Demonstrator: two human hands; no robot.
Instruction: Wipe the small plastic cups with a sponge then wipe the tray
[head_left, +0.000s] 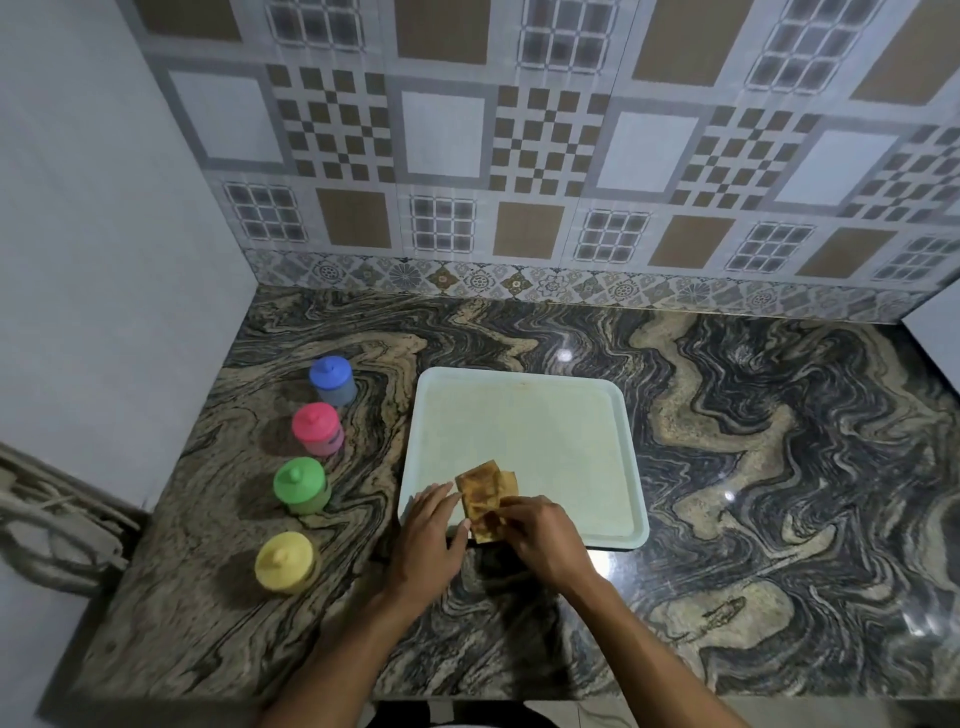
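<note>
no readable writing anywhere in view; the four lidded cups (306, 467) carry no legible label; the tray (530, 436) shows no brand or number; the sponge (485, 499) bears only brown staining; the wall tiles (519, 156) carry patterns only, no letters or signs

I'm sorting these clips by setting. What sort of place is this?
Most likely a home kitchen counter: a polished marble-patterned countertop meets a patterned tile backsplash in a corner, and both hands hold a sponge over a pale tray.
</note>
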